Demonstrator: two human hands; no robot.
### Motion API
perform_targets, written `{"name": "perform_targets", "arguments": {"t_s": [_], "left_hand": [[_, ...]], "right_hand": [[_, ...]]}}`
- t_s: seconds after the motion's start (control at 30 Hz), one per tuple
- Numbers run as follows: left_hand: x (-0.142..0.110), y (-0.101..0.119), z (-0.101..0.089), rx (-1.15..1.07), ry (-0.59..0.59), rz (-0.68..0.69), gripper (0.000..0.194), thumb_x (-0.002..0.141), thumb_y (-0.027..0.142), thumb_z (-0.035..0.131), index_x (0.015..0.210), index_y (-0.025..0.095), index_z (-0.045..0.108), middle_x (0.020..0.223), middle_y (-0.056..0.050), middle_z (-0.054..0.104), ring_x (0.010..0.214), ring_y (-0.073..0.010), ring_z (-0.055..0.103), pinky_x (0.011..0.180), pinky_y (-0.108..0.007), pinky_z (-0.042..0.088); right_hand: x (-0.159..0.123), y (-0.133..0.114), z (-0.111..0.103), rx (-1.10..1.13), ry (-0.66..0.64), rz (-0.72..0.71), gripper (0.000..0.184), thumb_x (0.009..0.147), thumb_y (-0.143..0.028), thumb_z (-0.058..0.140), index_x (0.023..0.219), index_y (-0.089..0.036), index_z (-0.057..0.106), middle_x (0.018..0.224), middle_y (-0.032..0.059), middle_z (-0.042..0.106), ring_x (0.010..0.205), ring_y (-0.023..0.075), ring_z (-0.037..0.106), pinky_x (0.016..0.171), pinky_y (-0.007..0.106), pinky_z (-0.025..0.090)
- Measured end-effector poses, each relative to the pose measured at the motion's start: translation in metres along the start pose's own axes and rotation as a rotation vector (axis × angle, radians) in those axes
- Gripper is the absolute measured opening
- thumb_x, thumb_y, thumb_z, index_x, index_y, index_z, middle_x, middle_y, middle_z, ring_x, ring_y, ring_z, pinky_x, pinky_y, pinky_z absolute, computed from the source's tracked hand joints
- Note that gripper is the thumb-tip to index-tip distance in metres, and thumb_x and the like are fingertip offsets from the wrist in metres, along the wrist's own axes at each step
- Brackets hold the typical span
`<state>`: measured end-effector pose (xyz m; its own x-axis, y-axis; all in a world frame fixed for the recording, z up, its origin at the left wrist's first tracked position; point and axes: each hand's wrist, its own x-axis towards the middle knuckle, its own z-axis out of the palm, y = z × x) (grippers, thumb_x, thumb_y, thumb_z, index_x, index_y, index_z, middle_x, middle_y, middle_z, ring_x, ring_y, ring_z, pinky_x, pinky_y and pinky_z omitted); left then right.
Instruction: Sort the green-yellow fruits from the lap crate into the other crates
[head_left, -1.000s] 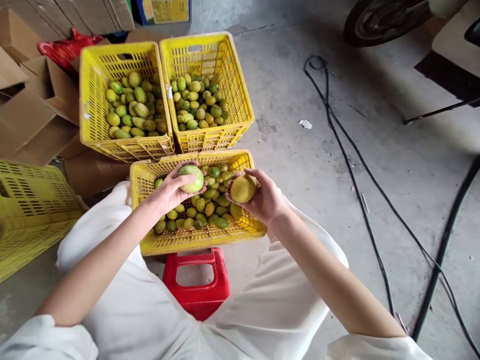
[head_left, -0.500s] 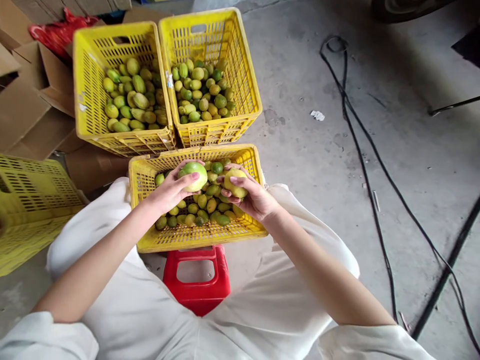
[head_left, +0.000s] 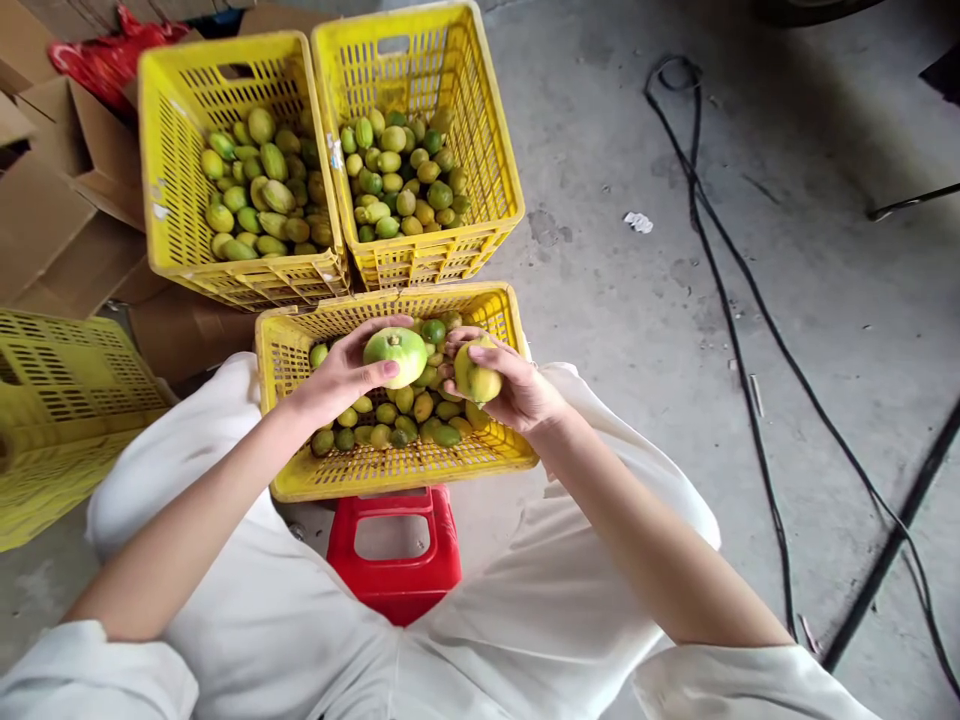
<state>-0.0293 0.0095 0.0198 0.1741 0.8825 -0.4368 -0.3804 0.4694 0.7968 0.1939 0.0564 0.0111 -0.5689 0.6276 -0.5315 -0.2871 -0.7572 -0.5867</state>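
Note:
My left hand point(head_left: 341, 378) is wrapped round a pale green fruit point(head_left: 395, 355) held above the near yellow crate point(head_left: 289, 480). My right hand point(head_left: 517, 392) grips a yellow fruit point(head_left: 476, 380) just to the right of it, over the same crate. Both hands hover over the pile of green and yellow fruits point(head_left: 405, 415) lying in that crate. The crate rests between my knees, above a red stool point(head_left: 394, 560).
Two more yellow crates of fruit stand behind: a left crate point(head_left: 169, 200) and a right crate point(head_left: 491, 150). An empty yellow crate point(head_left: 60, 400) lies at my left, with cardboard boxes point(head_left: 52, 230) behind it. Black cables point(head_left: 735, 330) run across the concrete floor at right.
My right hand turned the yellow fruit and drew it in toward the left hand, lower over the crate. The left hand kept its green fruit. The view tilted down slightly.

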Motion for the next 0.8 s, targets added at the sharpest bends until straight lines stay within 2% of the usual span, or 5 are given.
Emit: {"name": "perform_targets", "arguments": {"t_s": [0.17, 0.37, 0.47, 0.7, 0.8], "left_hand": [[-0.001, -0.004, -0.001, -0.072, 0.039, -0.023, 0.05, 0.063, 0.028, 0.09, 0.104, 0.023, 0.061, 0.098, 0.0, 0.068, 0.087, -0.0194, 0.074, 0.074, -0.03, 0.063], [0.0, -0.003, -0.004, -0.142, 0.077, -0.032, 0.048, 0.071, 0.03, 0.086, 0.11, 0.021, 0.059, 0.109, -0.006, 0.072, 0.098, -0.0236, 0.075, 0.078, -0.032, 0.064], [0.001, 0.0, -0.004, -0.267, 0.084, -0.048, 0.035, 0.081, 0.035, 0.072, 0.11, 0.018, 0.062, 0.116, -0.009, 0.072, 0.11, -0.0262, 0.073, 0.095, -0.042, 0.062], [0.0, -0.006, -0.007, -0.198, 0.031, -0.081, 0.048, 0.071, 0.036, 0.086, 0.107, 0.022, 0.058, 0.106, -0.006, 0.074, 0.107, -0.0277, 0.075, 0.09, -0.041, 0.064], [0.001, -0.012, -0.006, -0.201, 0.039, -0.118, 0.052, 0.068, 0.046, 0.088, 0.104, 0.021, 0.059, 0.091, -0.003, 0.071, 0.098, -0.0283, 0.077, 0.077, -0.037, 0.066]], "right_hand": [[0.005, 0.002, -0.003, 0.018, 0.052, 0.014, 0.031, 0.074, -0.044, 0.082, 0.082, -0.022, 0.062, 0.08, 0.0009, 0.062, 0.062, 0.0128, 0.055, 0.048, 0.023, 0.047], [0.001, -0.007, 0.002, 0.006, 0.125, 0.036, 0.033, 0.08, -0.038, 0.056, 0.11, -0.023, 0.059, 0.097, 0.0097, 0.072, 0.094, 0.0293, 0.07, 0.072, 0.041, 0.062], [-0.001, -0.011, 0.005, 0.023, 0.105, 0.006, 0.042, 0.074, -0.029, 0.06, 0.116, -0.025, 0.059, 0.103, 0.0056, 0.072, 0.09, 0.0238, 0.07, 0.073, 0.035, 0.062], [0.003, -0.003, -0.005, 0.056, -0.056, -0.054, 0.048, 0.069, -0.038, 0.088, 0.106, -0.027, 0.059, 0.089, -0.0017, 0.064, 0.057, 0.0088, 0.05, 0.033, 0.013, 0.023], [0.004, 0.0, -0.006, 0.026, -0.018, -0.063, 0.043, 0.076, -0.047, 0.084, 0.104, -0.026, 0.059, 0.088, -0.0005, 0.064, 0.059, 0.0099, 0.054, 0.036, 0.014, 0.029]]}}
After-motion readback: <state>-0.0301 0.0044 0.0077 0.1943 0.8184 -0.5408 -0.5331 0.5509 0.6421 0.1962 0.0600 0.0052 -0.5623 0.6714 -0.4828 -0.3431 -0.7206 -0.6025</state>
